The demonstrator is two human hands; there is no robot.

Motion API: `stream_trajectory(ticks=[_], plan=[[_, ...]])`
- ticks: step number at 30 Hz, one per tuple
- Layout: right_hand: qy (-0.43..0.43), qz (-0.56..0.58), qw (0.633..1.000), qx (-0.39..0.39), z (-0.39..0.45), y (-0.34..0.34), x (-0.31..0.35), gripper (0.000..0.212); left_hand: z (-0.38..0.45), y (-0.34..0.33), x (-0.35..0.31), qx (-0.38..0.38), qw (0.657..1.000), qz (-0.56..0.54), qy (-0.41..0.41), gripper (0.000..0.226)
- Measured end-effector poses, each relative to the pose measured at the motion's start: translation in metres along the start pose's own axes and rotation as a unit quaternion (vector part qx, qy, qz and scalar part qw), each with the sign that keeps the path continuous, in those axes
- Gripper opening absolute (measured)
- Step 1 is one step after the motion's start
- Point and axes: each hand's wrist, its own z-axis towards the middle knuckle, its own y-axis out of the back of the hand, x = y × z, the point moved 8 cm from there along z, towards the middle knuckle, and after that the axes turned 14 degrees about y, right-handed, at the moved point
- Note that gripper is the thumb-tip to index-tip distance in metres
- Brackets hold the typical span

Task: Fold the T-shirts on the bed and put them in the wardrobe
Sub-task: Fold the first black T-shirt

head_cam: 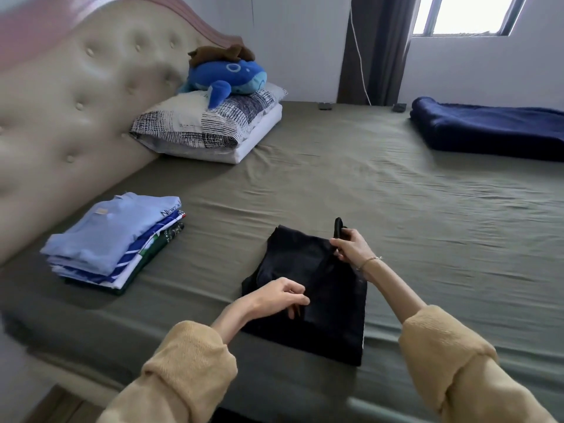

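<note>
The black T-shirt (311, 288) lies lengthwise away from her. Her right hand (351, 248) pinches its far right corner, lifted; the left hand (283, 294), fingers curled, pinches the near middle.

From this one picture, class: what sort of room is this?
Most likely a bedroom: a wide bed with a padded headboard, stacked pillows topped by a plush whale, and folded T-shirts.
</note>
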Motion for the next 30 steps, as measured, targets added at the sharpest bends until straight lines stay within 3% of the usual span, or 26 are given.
stream_trajectory(ticks=[9,16,21,26,30], plan=[[0.081,-0.118,0.987,0.068,0.012,-0.084,0.010,0.059,-0.015,0.052,0.057,-0.007,0.996,-0.052,0.066,0.049],[0.113,-0.173,0.974,0.091,0.018,-0.124,0.015,0.056,-0.017,0.071,0.089,-0.007,0.990,-0.075,0.117,0.035],[0.132,-0.214,0.960,0.121,0.014,-0.137,0.011,0.043,-0.016,0.073,0.099,-0.004,0.988,-0.027,0.151,0.028],[0.184,-0.277,0.939,0.091,0.007,-0.105,0.016,0.032,-0.007,0.089,0.095,-0.142,0.976,0.027,0.164,0.034],[0.173,-0.340,0.923,0.057,0.000,-0.068,0.004,0.029,0.000,0.096,0.072,-0.277,0.934,0.144,0.171,0.049]])
